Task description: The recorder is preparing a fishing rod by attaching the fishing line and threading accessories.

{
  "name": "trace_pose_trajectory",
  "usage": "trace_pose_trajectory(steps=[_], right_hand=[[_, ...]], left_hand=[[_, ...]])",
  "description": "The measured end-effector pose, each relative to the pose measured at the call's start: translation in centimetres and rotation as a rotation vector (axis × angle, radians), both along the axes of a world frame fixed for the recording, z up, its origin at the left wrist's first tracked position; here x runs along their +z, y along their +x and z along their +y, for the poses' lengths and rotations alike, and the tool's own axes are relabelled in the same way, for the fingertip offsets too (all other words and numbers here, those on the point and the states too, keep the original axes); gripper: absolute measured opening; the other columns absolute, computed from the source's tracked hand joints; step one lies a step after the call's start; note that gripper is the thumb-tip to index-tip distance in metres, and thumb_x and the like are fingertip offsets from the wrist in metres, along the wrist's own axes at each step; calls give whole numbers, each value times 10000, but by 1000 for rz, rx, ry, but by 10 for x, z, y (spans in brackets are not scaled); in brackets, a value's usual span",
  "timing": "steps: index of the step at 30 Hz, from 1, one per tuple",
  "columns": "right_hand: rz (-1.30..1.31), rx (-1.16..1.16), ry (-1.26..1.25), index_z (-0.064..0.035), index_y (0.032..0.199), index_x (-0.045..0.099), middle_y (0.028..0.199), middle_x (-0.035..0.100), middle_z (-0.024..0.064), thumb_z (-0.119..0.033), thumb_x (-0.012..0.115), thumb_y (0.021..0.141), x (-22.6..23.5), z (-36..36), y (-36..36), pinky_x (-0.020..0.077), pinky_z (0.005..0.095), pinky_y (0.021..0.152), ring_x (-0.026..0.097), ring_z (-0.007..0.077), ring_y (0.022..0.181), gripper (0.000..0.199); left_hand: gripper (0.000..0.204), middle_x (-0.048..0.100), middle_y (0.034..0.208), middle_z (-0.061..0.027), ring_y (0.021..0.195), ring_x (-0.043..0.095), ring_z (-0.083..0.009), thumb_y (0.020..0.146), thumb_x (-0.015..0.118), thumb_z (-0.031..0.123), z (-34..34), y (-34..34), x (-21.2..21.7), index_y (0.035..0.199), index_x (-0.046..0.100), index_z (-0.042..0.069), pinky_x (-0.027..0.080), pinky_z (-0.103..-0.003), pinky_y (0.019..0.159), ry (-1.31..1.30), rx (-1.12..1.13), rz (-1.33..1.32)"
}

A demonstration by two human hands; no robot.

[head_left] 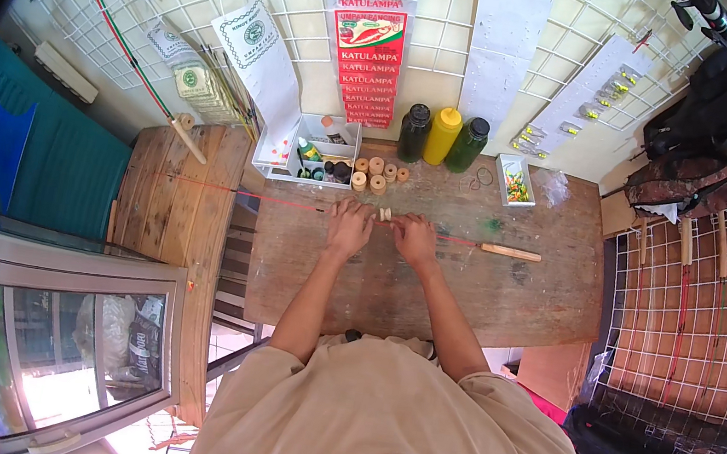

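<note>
A thin red fishing rod (279, 200) with a pale wooden handle (510, 252) lies across the wooden table, its tip end toward the left. My left hand (350, 227) is closed over the rod shaft, fingers curled down. On the same shaft, nearer the handle, my right hand (416, 238) is closed too, its fingertips bent inward. A small pale thread spool (385, 215) sits between the two hands, close to the fingertips of both. Any thread running from it is too fine to make out.
Wooden spools (377, 167) stand behind my hands, next to a white divided box (305, 177) holding small bottles. Three bottles, including a yellow one (442, 136), line the wall. A small tray (515, 181) holds colourful bits. Another rod (121, 35) leans at left, beside a glass-fronted cabinet (65, 264).
</note>
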State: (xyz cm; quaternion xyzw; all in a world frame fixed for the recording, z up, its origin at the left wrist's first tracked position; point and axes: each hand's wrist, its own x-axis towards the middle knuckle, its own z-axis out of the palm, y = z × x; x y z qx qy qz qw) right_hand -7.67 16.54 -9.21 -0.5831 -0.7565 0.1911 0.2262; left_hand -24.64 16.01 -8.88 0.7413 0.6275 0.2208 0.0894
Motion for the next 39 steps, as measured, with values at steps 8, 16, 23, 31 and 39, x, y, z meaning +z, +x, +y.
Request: trace_pose_trajectory(steps=[8,16,23,31,39], right_hand=[[82,-40,-36,-141,972,707,921,664,75,-120,670,757,-13,26,-7,444,401,882,575,301,927,219],[-51,11,-181,-204,1012,701,1022,645,81,-153,667,768,-20,36,-13,479,423,876,575,326,1018,251],[217,-25,-69,-125,1072,662,1057,649,74,-50,649,768,13,22,4,434,395,921,541,322,1016,313],[309,82,147,-96,1085,644,1054,649,83,-40,677,757,58,11,23,438,382,882,527,304,1006,335],[477,54,316,-47,933,650,971,626,94,-28,678,774,81,3,16,445,356,833,549,275,975,163]], left_hand=[[217,637,1030,-81,1134,477,-261,838,590,199,11,3,-5,1015,650,88,333,-435,949,-32,2,36],[293,619,1111,-77,1173,458,-267,817,624,212,14,5,-5,1094,631,117,340,-428,969,-127,-3,44],[449,624,1124,-95,1151,488,-281,776,712,242,18,1,0,1199,600,140,383,-404,974,-72,-84,-353],[415,636,1071,-96,1032,556,-275,722,757,153,12,21,35,1117,638,105,453,-373,883,33,-110,-459],[368,637,1033,-95,1014,566,-278,723,745,90,5,30,61,1074,637,84,466,-368,857,205,-18,-610]])
